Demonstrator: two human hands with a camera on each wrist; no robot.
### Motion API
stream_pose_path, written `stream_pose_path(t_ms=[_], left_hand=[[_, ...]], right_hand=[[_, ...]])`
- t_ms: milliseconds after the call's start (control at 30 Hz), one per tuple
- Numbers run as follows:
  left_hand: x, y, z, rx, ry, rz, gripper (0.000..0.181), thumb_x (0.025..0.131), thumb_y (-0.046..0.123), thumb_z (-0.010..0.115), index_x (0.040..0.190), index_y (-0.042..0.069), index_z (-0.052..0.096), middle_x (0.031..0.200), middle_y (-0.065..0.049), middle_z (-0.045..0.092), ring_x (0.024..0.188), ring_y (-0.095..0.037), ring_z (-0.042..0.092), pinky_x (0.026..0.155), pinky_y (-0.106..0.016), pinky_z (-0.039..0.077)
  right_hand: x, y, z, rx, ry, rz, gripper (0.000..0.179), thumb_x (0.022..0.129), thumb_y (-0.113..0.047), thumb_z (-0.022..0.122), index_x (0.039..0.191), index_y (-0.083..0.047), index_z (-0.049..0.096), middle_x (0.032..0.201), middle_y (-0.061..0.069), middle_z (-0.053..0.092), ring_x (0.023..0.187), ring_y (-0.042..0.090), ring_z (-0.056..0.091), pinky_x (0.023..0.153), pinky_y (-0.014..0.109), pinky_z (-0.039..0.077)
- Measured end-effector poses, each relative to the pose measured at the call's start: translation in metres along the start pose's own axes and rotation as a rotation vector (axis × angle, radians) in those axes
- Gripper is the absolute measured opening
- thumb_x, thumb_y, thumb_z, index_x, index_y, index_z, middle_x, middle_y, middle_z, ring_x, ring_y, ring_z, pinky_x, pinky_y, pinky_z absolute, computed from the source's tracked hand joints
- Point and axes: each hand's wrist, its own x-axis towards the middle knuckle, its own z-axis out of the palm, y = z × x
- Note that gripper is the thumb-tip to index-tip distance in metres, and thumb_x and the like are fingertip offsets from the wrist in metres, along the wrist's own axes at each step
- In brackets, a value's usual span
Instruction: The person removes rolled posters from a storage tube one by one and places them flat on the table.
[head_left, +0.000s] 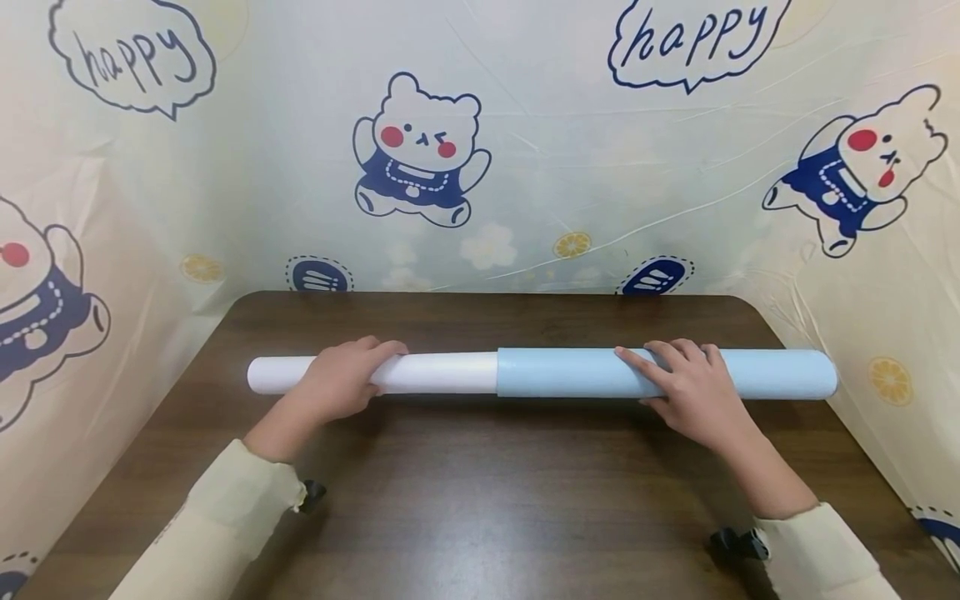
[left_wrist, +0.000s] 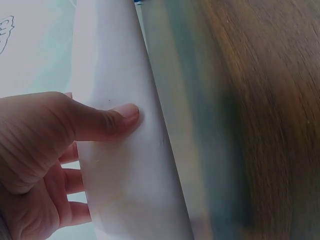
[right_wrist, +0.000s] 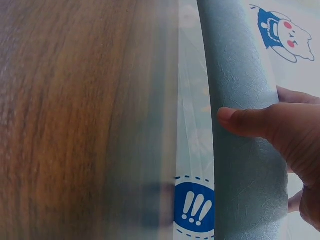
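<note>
A long white roll point(head_left: 442, 373) and a thicker light blue roll point(head_left: 570, 373) lie end to end in one straight line across the table, the white one's right end meeting the blue one's left rim. My left hand point(head_left: 343, 379) grips the white roll, thumb on the near side and fingers round the far side, as the left wrist view shows. Toward the blue roll's right half, my right hand point(head_left: 693, 392) holds it with thumb near and spread fingers over the top. Fine creases mark the blue surface point(right_wrist: 245, 165) in the right wrist view. The fingertips behind both rolls are partly hidden.
Beneath is a dark brown wooden table point(head_left: 480, 500) with rounded far corners. A pale curtain point(head_left: 555, 167) printed with bears and lettering hangs along its back and sides. Light sleeves point(head_left: 217, 508) cover both forearms, with a small black device point(head_left: 738, 546) at the right wrist.
</note>
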Motion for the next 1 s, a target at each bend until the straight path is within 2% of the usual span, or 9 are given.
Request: stream_pose_path(t_ms=[300,600,767,1000], left_hand=[[-0.008,-0.009,-0.004,0.008,0.008,-0.022,0.058,0.073,0.004,0.083,0.124,0.015,0.058,0.105,-0.012,0.064,0.087,-0.031,0.062,0.075,-0.051,0.053],[-0.017,-0.021,-0.004,-0.012,0.007,-0.087,0.058,0.074,0.005,0.082,0.126,0.015,0.057,0.111,-0.015,0.064,0.093,-0.034,0.061,0.081,-0.055,0.051],[-0.022,-0.028,-0.005,-0.026,0.007,-0.128,0.060,0.074,0.005,0.083,0.127,0.015,0.057,0.113,-0.016,0.064,0.095,-0.035,0.061,0.084,-0.059,0.050],[-0.029,-0.037,-0.003,-0.011,0.016,-0.132,0.059,0.073,0.003,0.082,0.126,0.015,0.057,0.109,-0.017,0.064,0.091,-0.034,0.061,0.079,-0.057,0.051]], right_hand=[[-0.004,0.004,0.000,-0.002,-0.002,0.013,0.093,0.059,-0.026,0.094,0.142,-0.027,0.051,0.120,0.018,0.059,0.103,0.043,0.054,0.076,0.058,0.044],[-0.009,0.009,-0.003,0.006,-0.025,0.070,0.092,0.059,-0.024,0.094,0.141,-0.027,0.052,0.120,0.019,0.059,0.104,0.044,0.053,0.076,0.059,0.044],[-0.012,0.013,-0.005,0.004,-0.012,0.100,0.092,0.058,-0.023,0.094,0.140,-0.027,0.053,0.118,0.019,0.060,0.102,0.044,0.054,0.074,0.058,0.044],[-0.017,0.016,-0.005,-0.009,0.009,0.115,0.093,0.060,-0.026,0.093,0.142,-0.023,0.049,0.116,0.020,0.061,0.099,0.047,0.055,0.068,0.059,0.046]])
